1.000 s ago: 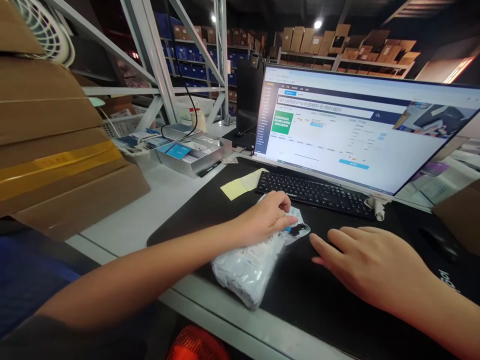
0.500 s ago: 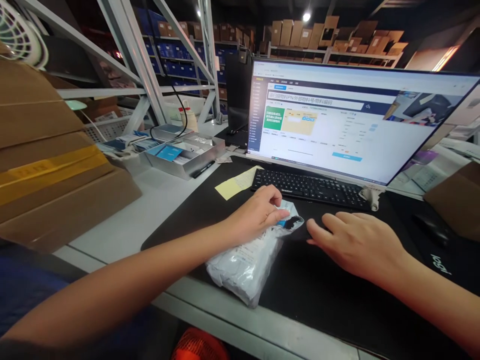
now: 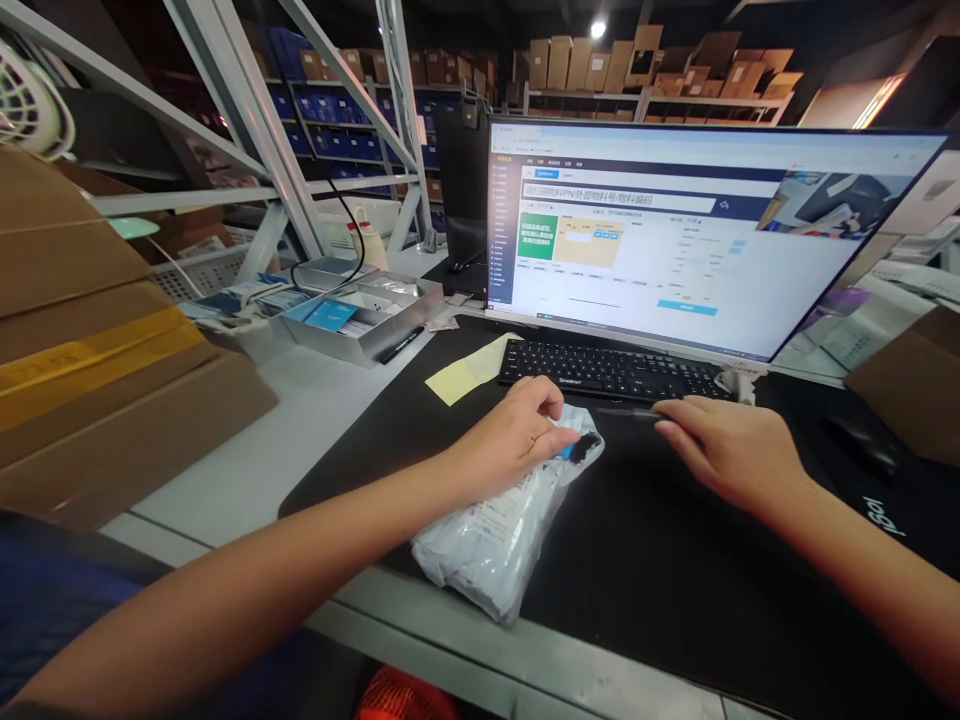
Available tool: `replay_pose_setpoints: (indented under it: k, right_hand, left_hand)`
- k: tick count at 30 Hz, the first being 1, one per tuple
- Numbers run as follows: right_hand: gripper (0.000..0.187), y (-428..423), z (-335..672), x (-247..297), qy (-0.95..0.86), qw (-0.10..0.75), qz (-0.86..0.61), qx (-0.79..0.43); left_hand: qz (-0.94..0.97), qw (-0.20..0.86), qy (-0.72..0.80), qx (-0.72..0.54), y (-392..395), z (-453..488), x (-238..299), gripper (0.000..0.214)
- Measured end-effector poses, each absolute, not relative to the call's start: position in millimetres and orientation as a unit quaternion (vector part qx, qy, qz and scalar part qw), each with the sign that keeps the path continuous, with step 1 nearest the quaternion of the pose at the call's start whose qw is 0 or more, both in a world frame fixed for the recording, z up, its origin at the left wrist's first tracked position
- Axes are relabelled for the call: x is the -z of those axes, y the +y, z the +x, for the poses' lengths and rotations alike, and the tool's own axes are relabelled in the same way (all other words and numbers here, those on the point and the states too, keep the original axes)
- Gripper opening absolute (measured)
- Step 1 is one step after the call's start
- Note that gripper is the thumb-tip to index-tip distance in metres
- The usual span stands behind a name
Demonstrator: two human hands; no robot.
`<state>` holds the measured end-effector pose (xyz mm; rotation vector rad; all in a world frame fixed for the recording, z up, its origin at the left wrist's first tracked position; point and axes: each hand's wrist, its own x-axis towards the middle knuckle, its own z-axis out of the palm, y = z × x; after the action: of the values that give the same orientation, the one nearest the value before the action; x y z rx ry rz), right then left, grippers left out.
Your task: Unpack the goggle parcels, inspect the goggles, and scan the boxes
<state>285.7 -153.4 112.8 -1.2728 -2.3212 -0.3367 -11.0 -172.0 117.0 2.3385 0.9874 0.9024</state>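
Note:
My left hand (image 3: 517,435) lies on the top end of a white plastic bag (image 3: 491,535), its fingers curled and pinching the bag near a small black and blue patch. The bag rests on a black desk mat (image 3: 675,590) near the table's front edge. My right hand (image 3: 731,450) is just in front of the black keyboard (image 3: 607,370). Its fingers are drawn together on the end of a thin dark pen-like object (image 3: 626,411) that lies along the mat.
A wide monitor (image 3: 675,240) stands behind the keyboard. A yellow note (image 3: 465,372) lies to its left and a black mouse (image 3: 862,440) at the right. A metal tray (image 3: 360,320) with cards and taped cardboard boxes (image 3: 97,350) fill the left. Shelving stands behind.
My right hand has lifted from lying flat on the mat, moved toward the keyboard and closed its fingers on the thin dark object. My left hand stays on the bag.

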Motion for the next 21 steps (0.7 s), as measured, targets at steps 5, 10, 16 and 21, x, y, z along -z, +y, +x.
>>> replay_pose_setpoints:
  k: [5,10,16,21]
  right_hand:
    - [0.033,-168,249,-89,-0.553,0.503,-0.470,-0.469]
    - [0.056,-191,192,-72,-0.518,0.434,-0.375,-0.634]
    - [0.053,-182,179,-59,-0.501,0.453,-0.350,-0.648]
    - [0.048,-174,181,-55,-0.552,0.453,-0.331,-0.616]
  left_hand:
    - [0.847,0.208,0.363,-0.329,-170,-10,-114,0.041]
    - [0.870,0.183,0.373,-0.264,-181,-5,-125,0.045]
    - [0.837,0.203,0.500,-0.094,-214,-7,-144,0.035]
    - [0.826,0.247,0.467,-0.197,-206,-17,-129,0.008]
